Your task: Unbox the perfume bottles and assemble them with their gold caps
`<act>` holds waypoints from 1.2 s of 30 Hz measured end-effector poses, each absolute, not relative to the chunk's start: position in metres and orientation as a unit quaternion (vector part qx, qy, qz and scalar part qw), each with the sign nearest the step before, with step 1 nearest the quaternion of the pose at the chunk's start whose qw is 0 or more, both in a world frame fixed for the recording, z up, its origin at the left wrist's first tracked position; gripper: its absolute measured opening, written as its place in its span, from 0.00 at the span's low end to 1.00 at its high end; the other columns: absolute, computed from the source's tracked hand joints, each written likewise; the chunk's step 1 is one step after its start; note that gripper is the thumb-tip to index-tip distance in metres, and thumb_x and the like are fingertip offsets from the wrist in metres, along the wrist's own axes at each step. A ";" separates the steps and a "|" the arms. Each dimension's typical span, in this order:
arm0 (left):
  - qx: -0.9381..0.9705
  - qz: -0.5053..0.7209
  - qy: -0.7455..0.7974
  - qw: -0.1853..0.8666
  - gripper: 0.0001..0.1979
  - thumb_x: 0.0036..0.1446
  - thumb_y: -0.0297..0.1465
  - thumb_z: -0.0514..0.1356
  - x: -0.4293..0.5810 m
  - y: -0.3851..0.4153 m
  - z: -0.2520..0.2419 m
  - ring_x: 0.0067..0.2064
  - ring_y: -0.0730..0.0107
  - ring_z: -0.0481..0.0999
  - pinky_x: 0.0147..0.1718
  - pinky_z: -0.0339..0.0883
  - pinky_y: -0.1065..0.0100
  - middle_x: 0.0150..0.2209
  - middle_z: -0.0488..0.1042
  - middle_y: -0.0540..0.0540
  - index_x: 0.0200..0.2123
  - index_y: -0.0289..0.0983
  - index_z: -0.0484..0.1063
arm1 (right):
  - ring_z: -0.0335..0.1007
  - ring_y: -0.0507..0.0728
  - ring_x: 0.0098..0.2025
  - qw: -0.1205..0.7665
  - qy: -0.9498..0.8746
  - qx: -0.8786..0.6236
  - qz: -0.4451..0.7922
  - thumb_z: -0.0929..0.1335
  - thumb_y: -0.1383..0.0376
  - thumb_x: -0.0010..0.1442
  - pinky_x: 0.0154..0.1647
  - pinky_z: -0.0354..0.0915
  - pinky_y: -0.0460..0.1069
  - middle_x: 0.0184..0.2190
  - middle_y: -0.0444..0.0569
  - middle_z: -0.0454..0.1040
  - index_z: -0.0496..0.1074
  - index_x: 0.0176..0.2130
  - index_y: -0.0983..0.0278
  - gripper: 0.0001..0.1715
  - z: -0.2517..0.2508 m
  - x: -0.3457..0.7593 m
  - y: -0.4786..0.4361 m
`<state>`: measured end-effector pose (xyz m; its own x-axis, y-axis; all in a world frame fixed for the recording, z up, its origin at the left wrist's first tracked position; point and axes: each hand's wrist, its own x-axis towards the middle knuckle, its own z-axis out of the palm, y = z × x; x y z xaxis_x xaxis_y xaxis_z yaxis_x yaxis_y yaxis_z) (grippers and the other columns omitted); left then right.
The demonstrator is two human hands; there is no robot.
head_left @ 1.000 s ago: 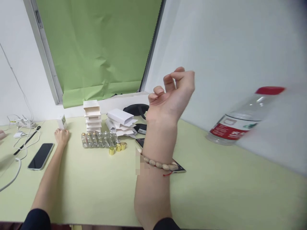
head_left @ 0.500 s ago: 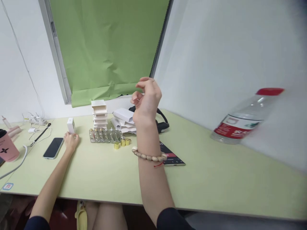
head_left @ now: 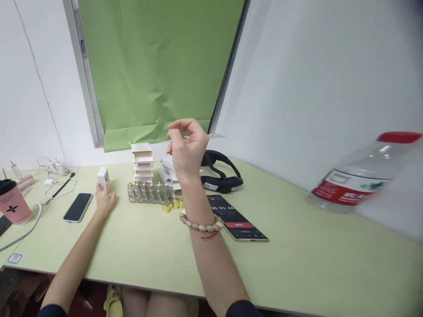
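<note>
My right hand [head_left: 185,147] is raised above the table, wrist bent, fingers curled loosely with thumb and forefinger close together and nothing visible in them; a bead bracelet [head_left: 200,225] circles the wrist. My left hand [head_left: 105,199] lies on the pale green table [head_left: 297,255], fingers reaching a small white box [head_left: 102,176]. Between the hands stands a row of small glass bottles [head_left: 150,193] with gold caps [head_left: 172,204] beside them. Behind the bottles are a stack of white boxes [head_left: 142,161] and a pile of flat white cartons [head_left: 168,172], partly hidden by my right hand.
A phone showing a timer [head_left: 238,218] lies right of my forearm, black glasses [head_left: 220,172] behind it. A dark phone [head_left: 78,207], cables [head_left: 54,178] and a pink cup [head_left: 12,202] sit at the left. A clear bottle with red cap [head_left: 358,178] stands at the right.
My right hand has swung left and lowered, from in front of the wall to above the cartons. My left hand slid forward to the small white box. The view shifted, uncovering the timer phone.
</note>
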<state>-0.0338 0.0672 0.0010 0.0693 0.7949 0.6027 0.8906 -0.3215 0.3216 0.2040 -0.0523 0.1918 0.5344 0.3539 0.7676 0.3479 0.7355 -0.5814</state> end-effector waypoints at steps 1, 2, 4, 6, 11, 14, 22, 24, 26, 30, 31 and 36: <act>-0.728 -0.353 -0.584 0.062 0.31 0.55 0.30 0.57 -0.034 0.067 0.002 0.59 0.45 0.64 0.52 0.65 0.48 0.57 0.57 0.32 0.63 0.36 0.61 | 0.58 0.45 0.20 0.793 -0.486 -0.367 -0.003 0.62 0.65 0.58 0.18 0.54 0.43 0.31 0.42 0.66 0.66 0.34 0.60 0.04 0.191 0.204 -0.051; -0.728 -0.348 -0.588 0.059 0.30 0.55 0.30 0.57 -0.035 0.068 0.003 0.57 0.46 0.66 0.51 0.66 0.49 0.55 0.58 0.32 0.62 0.36 0.62 | 0.59 0.46 0.21 0.790 -0.489 -0.371 -0.008 0.62 0.65 0.59 0.18 0.55 0.43 0.30 0.42 0.67 0.66 0.34 0.60 0.04 0.191 0.204 -0.051; -0.724 -0.351 -0.591 0.064 0.27 0.55 0.29 0.56 -0.035 0.068 0.007 0.55 0.48 0.68 0.50 0.66 0.50 0.54 0.59 0.33 0.60 0.37 0.64 | 0.61 0.47 0.23 0.783 -0.495 -0.376 -0.015 0.62 0.65 0.59 0.19 0.56 0.43 0.30 0.43 0.67 0.66 0.35 0.60 0.04 0.191 0.204 -0.049; -0.716 -0.364 -0.591 0.075 0.25 0.56 0.28 0.55 -0.036 0.067 0.011 0.55 0.49 0.68 0.50 0.66 0.51 0.54 0.59 0.33 0.57 0.38 0.67 | 0.62 0.47 0.24 0.773 -0.508 -0.380 -0.017 0.62 0.65 0.59 0.20 0.57 0.43 0.30 0.43 0.67 0.67 0.35 0.60 0.04 0.190 0.206 -0.048; -0.695 -0.393 -0.595 0.086 0.20 0.56 0.28 0.55 -0.033 0.060 0.018 0.54 0.51 0.68 0.53 0.63 0.52 0.55 0.59 0.35 0.53 0.38 0.70 | 0.65 0.48 0.26 0.754 -0.539 -0.375 -0.002 0.63 0.64 0.61 0.22 0.60 0.44 0.30 0.43 0.67 0.68 0.38 0.59 0.05 0.187 0.217 -0.045; -0.684 -0.408 -0.599 0.083 0.21 0.56 0.29 0.56 -0.031 0.056 0.021 0.54 0.52 0.67 0.54 0.61 0.52 0.55 0.59 0.34 0.54 0.37 0.69 | 0.65 0.48 0.27 0.751 -0.546 -0.372 -0.004 0.63 0.63 0.61 0.23 0.61 0.44 0.30 0.43 0.67 0.68 0.39 0.59 0.06 0.185 0.220 -0.042; -0.699 -0.311 -0.639 0.081 0.28 0.57 0.32 0.57 -0.025 0.061 0.016 0.64 0.40 0.53 0.58 0.54 0.45 0.59 0.55 0.31 0.61 0.39 0.63 | 0.65 0.48 0.28 0.737 -0.559 -0.381 0.009 0.63 0.65 0.61 0.25 0.62 0.44 0.28 0.42 0.66 0.68 0.38 0.59 0.05 0.192 0.214 -0.047; -0.701 -0.291 -0.649 0.060 0.30 0.57 0.33 0.57 -0.026 0.065 0.014 0.61 0.41 0.58 0.57 0.56 0.45 0.55 0.59 0.31 0.63 0.39 0.61 | 0.65 0.48 0.28 0.729 -0.562 -0.391 0.014 0.63 0.66 0.61 0.26 0.62 0.44 0.28 0.41 0.66 0.68 0.38 0.59 0.05 0.193 0.213 -0.049; -0.706 -0.303 -0.639 0.046 0.29 0.58 0.33 0.56 -0.029 0.069 0.014 0.57 0.45 0.63 0.56 0.59 0.47 0.50 0.62 0.34 0.63 0.39 0.62 | 0.64 0.48 0.26 0.714 -0.566 -0.412 0.019 0.63 0.65 0.61 0.26 0.61 0.44 0.27 0.41 0.66 0.68 0.38 0.60 0.05 0.194 0.212 -0.050; -0.693 -0.365 -0.621 0.031 0.23 0.58 0.29 0.54 -0.034 0.073 0.017 0.53 0.50 0.66 0.54 0.62 0.50 0.46 0.63 0.37 0.58 0.39 0.70 | 0.61 0.48 0.24 0.665 -0.586 -0.463 0.032 0.63 0.64 0.61 0.26 0.60 0.45 0.26 0.41 0.66 0.69 0.38 0.60 0.06 0.194 0.209 -0.054; -0.683 -0.378 -0.624 0.032 0.22 0.59 0.28 0.53 -0.035 0.072 0.018 0.53 0.51 0.67 0.53 0.62 0.50 0.46 0.62 0.38 0.56 0.40 0.71 | 0.61 0.48 0.24 0.652 -0.591 -0.474 0.035 0.63 0.64 0.61 0.26 0.60 0.45 0.26 0.41 0.67 0.69 0.39 0.60 0.06 0.194 0.208 -0.055; -0.653 -0.429 -0.620 0.073 0.23 0.60 0.29 0.52 -0.033 0.065 0.024 0.55 0.49 0.66 0.52 0.63 0.51 0.48 0.62 0.36 0.58 0.39 0.68 | 0.62 0.49 0.25 0.593 -0.629 -0.499 0.054 0.63 0.66 0.60 0.29 0.60 0.46 0.26 0.41 0.69 0.70 0.39 0.61 0.08 0.196 0.205 -0.061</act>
